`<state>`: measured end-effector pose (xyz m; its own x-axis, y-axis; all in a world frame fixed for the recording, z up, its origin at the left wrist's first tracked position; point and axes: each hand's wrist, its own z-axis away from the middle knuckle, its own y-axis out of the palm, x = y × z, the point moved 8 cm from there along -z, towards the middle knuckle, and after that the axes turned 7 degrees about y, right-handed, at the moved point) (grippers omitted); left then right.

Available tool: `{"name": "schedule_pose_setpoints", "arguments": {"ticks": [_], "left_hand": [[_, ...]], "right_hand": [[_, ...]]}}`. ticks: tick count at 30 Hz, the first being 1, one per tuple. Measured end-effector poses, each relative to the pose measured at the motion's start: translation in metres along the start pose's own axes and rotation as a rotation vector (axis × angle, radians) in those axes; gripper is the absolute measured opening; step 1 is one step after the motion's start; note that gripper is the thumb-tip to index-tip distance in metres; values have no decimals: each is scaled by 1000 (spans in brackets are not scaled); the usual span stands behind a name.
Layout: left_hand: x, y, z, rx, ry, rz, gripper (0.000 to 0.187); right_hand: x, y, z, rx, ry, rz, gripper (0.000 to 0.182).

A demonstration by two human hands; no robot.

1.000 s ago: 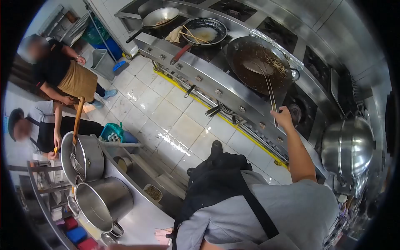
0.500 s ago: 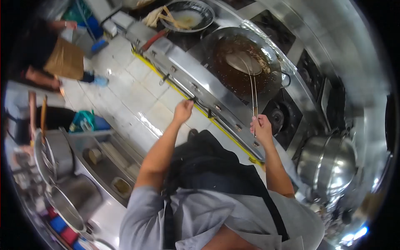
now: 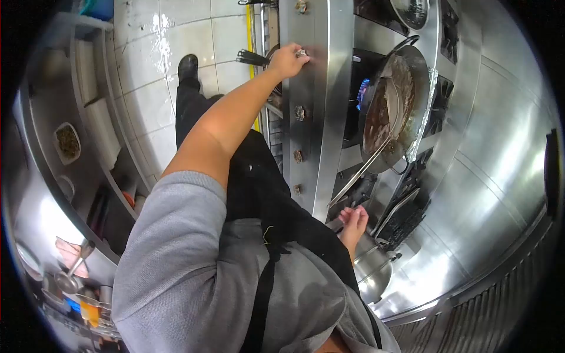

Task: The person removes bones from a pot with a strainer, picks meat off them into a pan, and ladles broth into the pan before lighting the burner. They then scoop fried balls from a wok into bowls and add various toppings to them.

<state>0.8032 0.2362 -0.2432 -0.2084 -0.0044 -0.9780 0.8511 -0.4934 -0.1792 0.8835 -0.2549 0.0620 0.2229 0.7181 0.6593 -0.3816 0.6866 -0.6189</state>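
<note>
Stove (image 3: 336, 88) steel is running from top to bottom through the view, beside a pale tiled floor (image 3: 170, 56). Off to the person's left, a worktop (image 3: 47, 206) is curving past lower shelves. A dark, two-handled wok (image 3: 419, 82) is sitting over a burner and holding brown liquid, with a blue flame (image 3: 363, 91) showing at its near side. A steel pot (image 3: 375, 273) is standing beyond the right forearm, partly hidden. Inside the wok, a wire skimmer (image 3: 393, 103) is resting head down, its long handle leaning over the rim towards the person. The left hand (image 3: 288, 60) is closing its fingers around a stove knob (image 3: 302, 53). The right hand (image 3: 353, 219) is hovering near the handle's end, apart from it, fingers loosely open and half curled, gripping nothing visible. A small container (image 3: 67, 143) is holding brown bits on a shelf.
</note>
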Motion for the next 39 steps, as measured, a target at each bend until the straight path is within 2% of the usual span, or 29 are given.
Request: {"name": "schedule_pose_setpoints", "arguments": {"ticks": [5,10,13,15,17,18,19,20,21,22,23,24,25,26,27,28,29,30,32,34,35,36,37,38,39], "left_hand": [[-1,-4,4,8,-44,66,52],[-2,-6,6,10,-58,43,54],[-3,-5,10,26,-38,142,56],[4,-25,20,-200,-8,26,62],[8,-50,29,-4,-79,379,72],[18,-70,42,404,-415,118,63],[81,-70,52,307,-106,117,53],[91,-110,84,242,-495,319,43],[126,-144,100,378,-113,-150,41],[172,-183,123,433,-272,-413,43],[150,-240,160,390,-440,-520,51],[228,-282,200,508,-447,-835,51],[229,-344,248,225,-605,-977,45],[217,-391,275,461,-850,-845,41],[181,-433,299,241,-914,-812,38],[176,-459,315,219,-811,-964,33],[183,-481,341,30,-918,-682,32],[189,-494,361,-150,-992,-387,31],[194,-498,372,-66,-971,-450,30],[158,-470,379,-260,-791,-358,32],[155,-453,381,-263,-788,-242,32],[152,-435,388,-280,-790,-119,33],[137,-417,388,-217,-760,-177,33],[125,-398,392,-280,-682,-55,35],[67,-388,391,-210,-671,-219,36]], "right_hand": [[43,-29,-25,-112,-62,57,36],[67,-29,-41,-108,-89,48,36],[80,-28,-44,-115,-150,68,35],[95,-30,-41,-151,-221,91,37],[122,-31,-39,-174,-395,118,39],[137,-35,-40,-202,-475,140,39],[154,-34,-38,-240,-552,159,39],[176,-24,-29,-247,-601,65,40],[194,-20,-25,-251,-605,45,42],[211,-14,-22,-199,-630,-20,43],[227,-3,-20,-140,-656,-80,43],[242,6,-17,-101,-682,-122,42],[253,15,-16,-58,-704,-161,42],[265,24,-18,-13,-761,-192,40],[278,35,-20,0,-780,-240,40],[293,51,-18,83,-813,-246,43],[308,67,-13,165,-844,-249,46],[331,90,-1,250,-909,-270,43],[373,152,33,388,-1069,-232,38],[404,223,92,522,-1223,-57,33],[413,255,130,607,-1281,65,32],[409,296,156,739,-1313,189,33],[398,339,178,891,-1357,320,35],[386,373,191,980,-1404,317,35],[358,415,201,1013,-1472,468,37]]}}
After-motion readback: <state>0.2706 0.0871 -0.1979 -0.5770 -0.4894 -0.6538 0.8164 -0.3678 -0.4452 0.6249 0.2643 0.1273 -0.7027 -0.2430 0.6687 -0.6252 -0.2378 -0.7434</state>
